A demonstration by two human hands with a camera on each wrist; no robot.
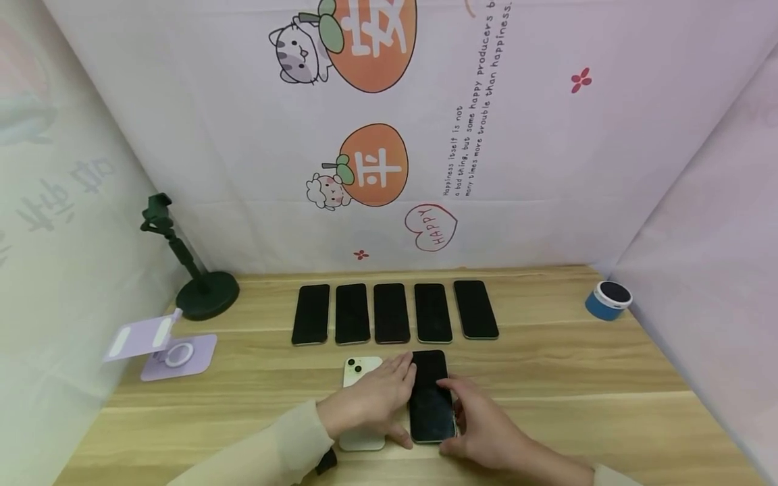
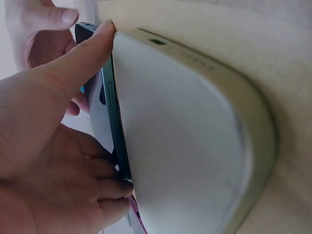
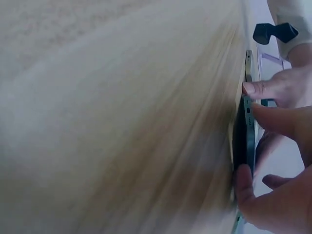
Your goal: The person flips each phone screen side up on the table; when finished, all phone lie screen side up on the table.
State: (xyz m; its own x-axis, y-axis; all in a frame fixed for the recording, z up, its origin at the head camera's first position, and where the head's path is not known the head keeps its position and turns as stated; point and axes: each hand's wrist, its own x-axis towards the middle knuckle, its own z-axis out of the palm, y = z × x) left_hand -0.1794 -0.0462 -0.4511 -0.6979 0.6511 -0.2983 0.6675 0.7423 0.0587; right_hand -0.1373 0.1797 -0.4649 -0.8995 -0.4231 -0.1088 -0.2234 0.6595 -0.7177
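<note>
A dark smartphone (image 1: 432,412) lies face up on the wooden table, between both hands. My right hand (image 1: 486,425) holds its right edge, thumb at the lower corner and forefinger higher up; the right wrist view shows this phone (image 3: 243,136) edge-on, the fingers around it. My left hand (image 1: 379,398) reaches over a pale smartphone (image 1: 362,442), which lies back up with its cameras at the far end. The left hand's fairly straight fingers and thumb touch the dark phone's left edge. Beside them, the pale phone (image 2: 175,122) fills much of the left wrist view.
Several dark phones (image 1: 392,314) lie in a row farther back. At the left are a dark green stand (image 1: 206,293) and a folded-open lilac phone holder (image 1: 200,358). A blue and white round speaker (image 1: 608,302) stands at the right. Printed white cloth (image 1: 523,229) surrounds the table.
</note>
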